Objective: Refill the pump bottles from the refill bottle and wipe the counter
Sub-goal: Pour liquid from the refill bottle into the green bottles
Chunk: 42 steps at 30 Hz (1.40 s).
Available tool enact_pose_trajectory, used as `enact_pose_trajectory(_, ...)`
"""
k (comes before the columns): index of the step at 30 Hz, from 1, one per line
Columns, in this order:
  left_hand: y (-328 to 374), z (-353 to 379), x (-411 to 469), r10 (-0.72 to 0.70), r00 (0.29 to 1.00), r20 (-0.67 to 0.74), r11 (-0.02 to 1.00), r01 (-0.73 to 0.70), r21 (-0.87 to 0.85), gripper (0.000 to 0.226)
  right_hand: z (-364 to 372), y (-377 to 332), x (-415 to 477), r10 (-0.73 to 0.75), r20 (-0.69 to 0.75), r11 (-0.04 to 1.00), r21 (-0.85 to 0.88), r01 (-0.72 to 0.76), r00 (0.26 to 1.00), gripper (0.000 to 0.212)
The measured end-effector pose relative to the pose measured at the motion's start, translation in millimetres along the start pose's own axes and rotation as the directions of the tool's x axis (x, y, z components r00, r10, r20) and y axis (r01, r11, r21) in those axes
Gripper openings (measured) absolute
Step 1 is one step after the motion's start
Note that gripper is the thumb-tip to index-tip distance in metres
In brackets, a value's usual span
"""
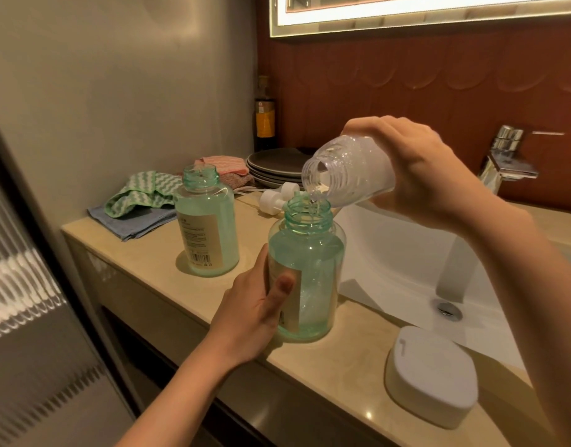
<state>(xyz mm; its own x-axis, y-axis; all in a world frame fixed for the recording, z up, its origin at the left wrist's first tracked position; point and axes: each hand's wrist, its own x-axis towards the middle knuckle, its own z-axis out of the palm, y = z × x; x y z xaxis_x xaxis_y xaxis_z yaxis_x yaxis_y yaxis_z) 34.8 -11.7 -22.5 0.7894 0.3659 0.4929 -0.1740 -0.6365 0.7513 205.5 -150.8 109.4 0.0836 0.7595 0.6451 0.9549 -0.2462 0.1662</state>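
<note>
step: pour in progress. refill bottle (348, 169) was tipped mouth-down over the neck of the near pump bottle (313, 262), with a thin clear stream falling in. wipe not yet done.
next: judged: level looked near the shoulder, so right the refill bottle slowly with its mouth over the neck to catch drips, then fit pumps and take a cloth.
worktop (142, 253): beige polished stone, glossy. both pump bottles stood on it, left of the basin.
basin (390, 253): white, smooth, curved.
cloths (139, 191): soft, green-white zigzag on plain blue, far left.
far pump bottle (210, 227): green translucent plastic, round, paper label, uncapped, standing free.
near pump bottle: same build, threaded neck.
refill bottle: clear plastic, threaded mouth, nearly empty.
right hand (416, 169): wrapped round the refill bottle's base.
left hand (255, 304): fingers and thumb curled round the near pump bottle, steadying it.
pump heads (277, 195): white, lying just behind the near pump bottle.
</note>
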Motion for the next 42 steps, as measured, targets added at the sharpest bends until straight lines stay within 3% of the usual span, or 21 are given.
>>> enact_pose_trajectory(15, 0.0, -0.1, 0.6, -0.001, 1.0, 0.012, 1.0, 0.001, -0.008, 0.089, -1.0, -0.9, -0.9, -0.005, -0.002, 1.0, -0.011, 0.005, 1.0, 0.084)
enact_pose_trajectory(42, 0.9, 0.6, -0.1, 0.008, 1.0, -0.002, 1.0, -0.008, -0.009, 0.08, -2.5, -1.8, -1.2, -0.004, -0.006, 1.0, -0.018, 0.004, 1.0, 0.082)
